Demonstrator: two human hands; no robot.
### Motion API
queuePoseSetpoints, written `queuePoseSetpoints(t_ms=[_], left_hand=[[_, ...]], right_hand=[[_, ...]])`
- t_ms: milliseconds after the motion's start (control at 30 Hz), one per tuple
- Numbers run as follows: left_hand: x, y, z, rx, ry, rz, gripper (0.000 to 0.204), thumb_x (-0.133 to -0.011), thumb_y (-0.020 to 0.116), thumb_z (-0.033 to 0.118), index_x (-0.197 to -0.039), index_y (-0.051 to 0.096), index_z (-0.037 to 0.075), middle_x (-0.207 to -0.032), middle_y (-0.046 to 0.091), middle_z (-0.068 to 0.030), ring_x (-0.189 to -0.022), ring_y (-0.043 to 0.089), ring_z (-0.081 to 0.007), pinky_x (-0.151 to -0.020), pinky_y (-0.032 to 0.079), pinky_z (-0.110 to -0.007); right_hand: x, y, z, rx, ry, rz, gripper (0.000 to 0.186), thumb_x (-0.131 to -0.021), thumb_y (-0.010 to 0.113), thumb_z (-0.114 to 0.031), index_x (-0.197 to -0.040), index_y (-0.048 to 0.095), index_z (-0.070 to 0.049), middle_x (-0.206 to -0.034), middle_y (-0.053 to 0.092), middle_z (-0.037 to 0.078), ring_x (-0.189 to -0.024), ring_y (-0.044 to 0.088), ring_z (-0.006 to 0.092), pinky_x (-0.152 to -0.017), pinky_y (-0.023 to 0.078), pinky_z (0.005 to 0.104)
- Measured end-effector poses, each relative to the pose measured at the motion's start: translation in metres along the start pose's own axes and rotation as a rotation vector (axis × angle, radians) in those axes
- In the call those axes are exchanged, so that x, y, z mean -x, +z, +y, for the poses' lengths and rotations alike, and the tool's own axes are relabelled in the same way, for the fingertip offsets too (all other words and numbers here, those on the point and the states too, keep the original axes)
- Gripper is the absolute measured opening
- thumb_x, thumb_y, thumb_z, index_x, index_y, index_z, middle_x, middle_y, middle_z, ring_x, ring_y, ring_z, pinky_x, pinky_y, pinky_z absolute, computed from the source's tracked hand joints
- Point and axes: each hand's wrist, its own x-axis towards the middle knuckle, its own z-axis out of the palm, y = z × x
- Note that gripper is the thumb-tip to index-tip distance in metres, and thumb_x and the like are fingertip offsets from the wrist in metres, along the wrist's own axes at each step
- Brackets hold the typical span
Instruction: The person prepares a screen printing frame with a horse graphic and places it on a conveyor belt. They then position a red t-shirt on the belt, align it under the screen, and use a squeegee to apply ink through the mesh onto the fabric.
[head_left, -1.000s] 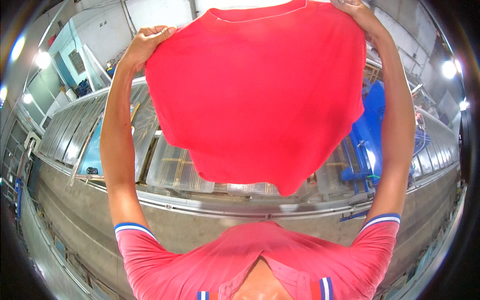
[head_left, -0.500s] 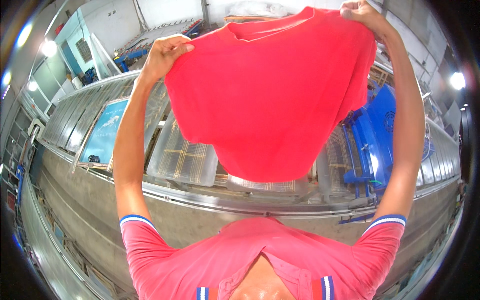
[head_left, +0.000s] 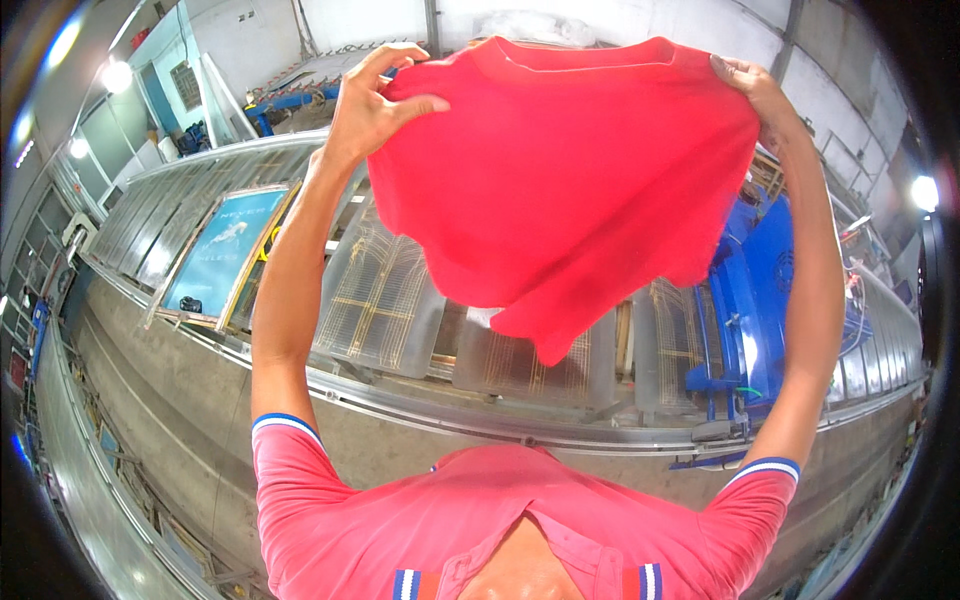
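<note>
A red T-shirt (head_left: 560, 170) hangs spread in front of me at arm's length, its neckline at the top and its lower part folded and swung to a point. My left hand (head_left: 375, 105) is at the shirt's left shoulder. Its thumb lies over the front, and its fingers are spaced from the thumb with fabric between them, a loose hold. At the right shoulder, my right hand (head_left: 755, 90) pinches the cloth, thumb in front and the other fingers mostly hidden.
Behind the shirt runs a long metal-edged table with grey flat panels (head_left: 375, 300). A framed blue printing screen (head_left: 222, 245) lies on it at left, with a small black object (head_left: 190, 304). Blue machinery (head_left: 765, 290) stands at right. A metal rail (head_left: 480, 425) borders the near side.
The shirt has come slightly lower, and its hem has swung up and folded. My left hand has shifted right, its thumb and fingers spreading apart. My right hand has lowered while keeping its pinch.
</note>
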Motion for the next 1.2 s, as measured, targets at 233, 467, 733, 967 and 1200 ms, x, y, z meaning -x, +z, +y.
queuePoseSetpoints(t_ms=[233, 467, 733, 967, 1200], left_hand=[[-0.007, -0.010, 0.004, -0.193, 0.302, -0.027, 0.027, -0.084, 0.070, 0.012, -0.108, 0.062, 0.003, -0.098, 0.065, -0.0137, -0.083, 0.066, -0.0302, -0.074, 0.052, -0.035], [-0.009, -0.028, 0.002, -0.278, 0.232, -0.020, 0.017, -0.090, 0.064, 0.011, -0.102, 0.064, 0.000, -0.099, 0.066, -0.0146, -0.081, 0.066, -0.0289, -0.072, 0.052, -0.034], [-0.014, -0.058, 0.010, -0.228, 0.375, -0.166, 0.020, -0.079, 0.075, 0.009, -0.093, 0.067, -0.002, -0.082, 0.065, -0.0117, -0.070, 0.062, -0.0220, -0.062, 0.049, -0.030], [-0.005, -0.060, 0.018, -0.026, 0.236, -0.217, 0.015, -0.077, 0.074, 0.003, -0.091, 0.070, 0.000, -0.077, 0.062, -0.0071, -0.069, 0.059, -0.0139, -0.063, 0.049, -0.026], [0.006, -0.053, 0.009, -0.217, 0.101, -0.169, 0.012, -0.087, 0.065, 0.007, -0.093, 0.067, -0.003, -0.078, 0.062, -0.0104, -0.069, 0.058, -0.0132, -0.063, 0.047, -0.026]], right_hand=[[-0.004, -0.005, -0.015, 0.112, 0.019, -0.021, 0.050, -0.088, 0.068, -0.040, -0.116, 0.059, 0.000, -0.100, 0.068, 0.010, -0.082, 0.067, 0.0131, -0.076, 0.056, 0.0275], [0.013, -0.001, -0.024, 0.312, -0.399, -0.132, 0.042, -0.077, 0.076, -0.030, -0.111, 0.062, -0.009, -0.097, 0.065, 0.007, -0.085, 0.066, 0.0166, -0.081, 0.055, 0.0310], [0.026, 0.001, -0.020, 0.699, -0.508, -0.153, 0.020, -0.086, 0.069, -0.018, -0.097, 0.066, -0.002, -0.076, 0.062, 0.002, -0.074, 0.057, 0.0086, -0.068, 0.047, 0.0256], [0.024, 0.003, -0.010, 0.540, -0.421, -0.082, 0.026, -0.093, 0.063, -0.026, -0.095, 0.067, -0.001, -0.078, 0.063, 0.003, -0.076, 0.057, 0.0099, -0.074, 0.046, 0.0263], [0.019, 0.007, -0.014, 0.547, -0.537, 0.021, 0.024, -0.095, 0.059, -0.026, -0.096, 0.067, -0.004, -0.086, 0.063, 0.001, -0.085, 0.057, 0.0096, -0.082, 0.045, 0.0265]])
